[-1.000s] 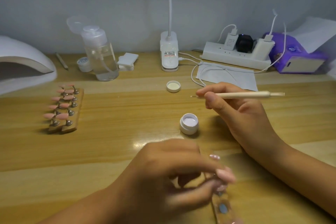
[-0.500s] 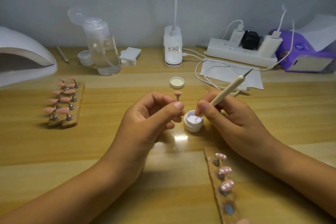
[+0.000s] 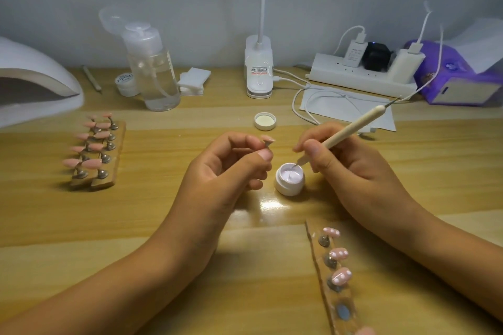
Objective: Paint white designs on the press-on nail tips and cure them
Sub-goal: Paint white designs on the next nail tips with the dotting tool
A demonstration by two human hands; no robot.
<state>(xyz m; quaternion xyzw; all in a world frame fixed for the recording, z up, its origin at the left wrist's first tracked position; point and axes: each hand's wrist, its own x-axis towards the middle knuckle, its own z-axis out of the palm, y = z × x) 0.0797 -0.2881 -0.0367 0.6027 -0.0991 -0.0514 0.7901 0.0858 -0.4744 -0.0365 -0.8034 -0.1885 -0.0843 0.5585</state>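
My left hand [image 3: 228, 168] pinches a pink nail tip on its small metal stand [image 3: 267, 142] above the table's middle. My right hand [image 3: 345, 163] grips a cream dotting pen [image 3: 351, 129], its metal tip dipped in the open white gel pot [image 3: 290, 178]. Near the front right lies a wooden strip [image 3: 329, 280] carrying three pink tips with white dots [image 3: 337, 254] and one bare magnet spot. On the left a wooden holder [image 3: 109, 158] carries several plain pink tips [image 3: 92, 141]. The white curing lamp [image 3: 35, 84] sits at the far left.
The pot's lid [image 3: 265, 121] lies behind the hands. Along the back stand a clear pump bottle [image 3: 152, 68], a small white jar [image 3: 126, 84], cotton pads [image 3: 193, 80], a clip lamp base [image 3: 258, 71], a power strip [image 3: 364, 73] with cables, paper [image 3: 345, 109] and a purple tissue pack [image 3: 460, 81].
My left hand lifted a tip on its stand from the front strip and raised it to the middle. My right hand swung the pen down until its tip entered the gel pot.
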